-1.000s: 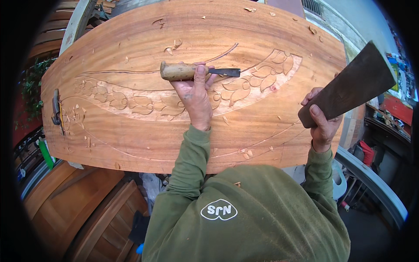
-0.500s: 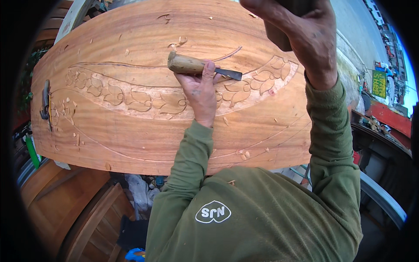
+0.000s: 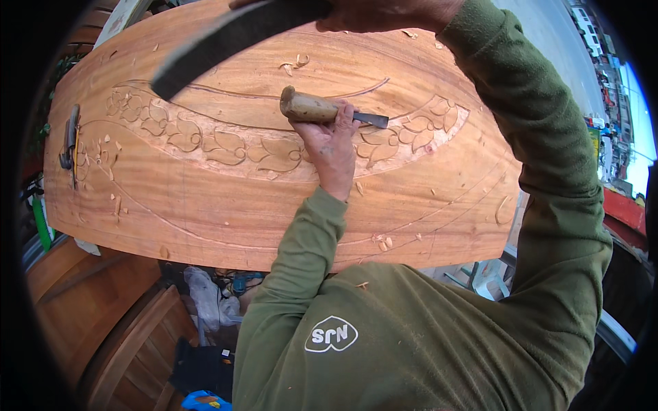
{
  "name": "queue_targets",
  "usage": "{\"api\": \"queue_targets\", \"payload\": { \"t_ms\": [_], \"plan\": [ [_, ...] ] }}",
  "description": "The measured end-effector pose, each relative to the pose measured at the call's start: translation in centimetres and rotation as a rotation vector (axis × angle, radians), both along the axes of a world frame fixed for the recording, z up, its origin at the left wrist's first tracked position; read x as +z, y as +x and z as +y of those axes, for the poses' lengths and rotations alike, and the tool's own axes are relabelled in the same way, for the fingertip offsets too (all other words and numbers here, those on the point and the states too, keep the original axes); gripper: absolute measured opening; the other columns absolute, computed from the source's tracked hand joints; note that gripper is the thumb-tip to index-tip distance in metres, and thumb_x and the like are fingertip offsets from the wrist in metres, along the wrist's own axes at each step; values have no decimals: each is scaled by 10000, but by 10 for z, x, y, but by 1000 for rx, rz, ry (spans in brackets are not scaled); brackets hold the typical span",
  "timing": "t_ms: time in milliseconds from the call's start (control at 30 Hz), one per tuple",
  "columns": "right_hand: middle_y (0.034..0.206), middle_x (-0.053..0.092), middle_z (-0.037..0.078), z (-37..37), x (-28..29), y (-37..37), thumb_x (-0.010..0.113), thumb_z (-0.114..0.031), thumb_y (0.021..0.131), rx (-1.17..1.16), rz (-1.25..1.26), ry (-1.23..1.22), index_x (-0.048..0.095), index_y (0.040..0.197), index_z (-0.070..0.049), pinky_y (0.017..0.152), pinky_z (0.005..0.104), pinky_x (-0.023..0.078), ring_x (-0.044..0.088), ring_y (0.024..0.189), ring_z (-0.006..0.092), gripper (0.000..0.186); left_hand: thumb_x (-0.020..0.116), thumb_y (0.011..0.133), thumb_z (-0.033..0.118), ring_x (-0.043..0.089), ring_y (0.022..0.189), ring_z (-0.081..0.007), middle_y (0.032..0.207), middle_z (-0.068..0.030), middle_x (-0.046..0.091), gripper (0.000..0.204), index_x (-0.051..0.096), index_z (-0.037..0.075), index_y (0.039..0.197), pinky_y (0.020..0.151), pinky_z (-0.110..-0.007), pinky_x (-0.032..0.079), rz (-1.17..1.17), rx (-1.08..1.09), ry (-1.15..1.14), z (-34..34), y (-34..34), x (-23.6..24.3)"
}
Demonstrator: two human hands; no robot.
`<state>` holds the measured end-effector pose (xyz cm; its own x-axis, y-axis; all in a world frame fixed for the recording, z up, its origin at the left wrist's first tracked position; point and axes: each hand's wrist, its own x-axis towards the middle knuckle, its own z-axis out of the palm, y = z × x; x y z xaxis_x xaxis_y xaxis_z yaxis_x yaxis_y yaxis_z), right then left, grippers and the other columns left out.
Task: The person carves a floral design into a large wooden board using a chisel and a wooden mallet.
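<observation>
Flat-bladed chisel is clamped in the fingers of the left hand over a carved wooden panel. A dark block is gripped by the right hand.

In daylight, brown framed wooden panels fill the lower left near crumpled translucent plastic, while on the right lie grey pavement and a red ledge, with a small, blurred white vehicle and bright bluish sky at the far edge.
</observation>
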<state>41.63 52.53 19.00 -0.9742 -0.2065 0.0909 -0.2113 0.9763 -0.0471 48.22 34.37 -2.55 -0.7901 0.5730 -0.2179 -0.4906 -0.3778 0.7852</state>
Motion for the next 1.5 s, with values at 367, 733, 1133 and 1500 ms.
{"api": "queue_targets", "payload": {
  "t_ms": [367,733,1133,1500],
  "plan": [
    [957,694,137,-13,-7,2,614,-1,898,-86,-65,97,605,1530,-262,729,442,567,720,823,305,684,764,1023,140,712,1075,-187,1295,-102,617,751,229,169,1550,844,-343,661,-41,-22,8,0,2,-3],
    [1149,748,161,-4,-1,-3,721,-64,892,-130,22,-86,442,1628,-280,851,453,618,744,986,358,816,758,1017,84,640,1043,-153,1204,-122,599,582,323,43,1402,787,-286,630,22,-76,43,13,-4,1],
    [1132,739,165,7,-8,10,680,-49,884,-140,27,-184,477,1618,-260,805,432,616,755,941,329,790,741,1023,71,695,1067,-167,1249,-112,608,628,285,94,1456,807,-294,668,27,-84,56,15,0,-2],
    [1112,721,184,4,-2,25,684,-16,851,-128,22,-225,476,1621,-230,883,456,593,729,1006,360,826,769,1006,66,619,1048,-151,1204,-123,592,592,339,25,1410,817,-295,606,67,-88,7,15,2,-7]
  ]
}}
